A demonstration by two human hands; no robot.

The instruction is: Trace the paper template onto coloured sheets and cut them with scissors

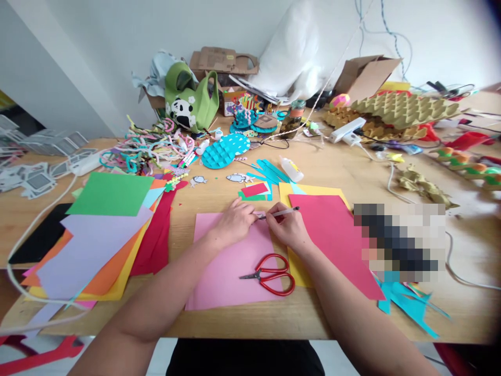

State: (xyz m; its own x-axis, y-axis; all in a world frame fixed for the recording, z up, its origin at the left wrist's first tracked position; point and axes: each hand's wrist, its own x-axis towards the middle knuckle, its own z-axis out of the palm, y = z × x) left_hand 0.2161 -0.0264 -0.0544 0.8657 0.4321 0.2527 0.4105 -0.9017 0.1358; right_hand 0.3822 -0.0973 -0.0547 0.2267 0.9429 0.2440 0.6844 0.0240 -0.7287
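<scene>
A sheet of pink paper [219,277] lies on the wooden table in front of me. My left hand [237,222] rests on its upper part, fingers laid down beside a small pale piece [260,214] that is mostly hidden. My right hand [288,225] is closed around a slim pen [285,211], its tip low near the left fingertips. Red-handled scissors [270,274] lie on the lower right of the pink sheet, blades pointing left. Just beyond my hands are a small red paper piece [255,189] and a grey fish cutout [237,178].
Coloured paper sheets [94,250] are piled at left, beside a black tablet-like object [43,235]. Red paper [332,235] lies over yellow at right. Glue bottle [291,169], blue scraps [410,303], pipe cleaners [144,146], a panda bag [191,99] and egg trays [403,109] surround the workspace.
</scene>
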